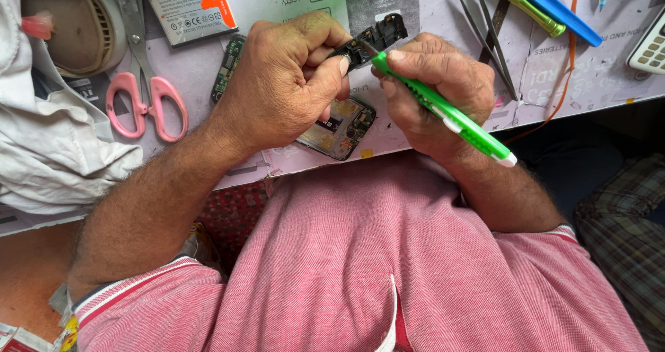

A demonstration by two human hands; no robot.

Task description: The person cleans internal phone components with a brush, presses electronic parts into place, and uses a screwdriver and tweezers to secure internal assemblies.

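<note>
Green plastic is standing out at the centre: the right hand (433, 92) is closing around a green-handled tool (443, 113), fingers wrapped about its shaft, with the white-tipped end sticking out below the wrist and the thin metal tip pointing up and left; that tip is touching a small black plastic part (374, 39), which the left hand (287, 82) is pinching between thumb and fingers, so both hands are gripping and neither is lying open. The black part is being held just above the work surface (429, 9), between the two hands, tilted with its far end rising toward the top of the view; whether the tip is sitting in a seam of it is too small to tell. Under the hands, partly hidden by them, an opened phone body (343, 132) is lying flat on the surface with its circuit parts showing; a narrow green circuit board (227, 68) is lying just left of the left hand. Farther left, pink-handled scissors (145, 92) are resting on the surface, beside a heap of white cloth (48, 144) hanging over the edge. To the right of the right hand, metal tweezers (488, 33) are lying near it, with a yellow-green screwdriver (526, 7) and a blue flat tool (554, 9) beyond; a thin orange wire (569, 68) is trailing down across the edge. The person is wearing a pink shirt (374, 269).
</note>
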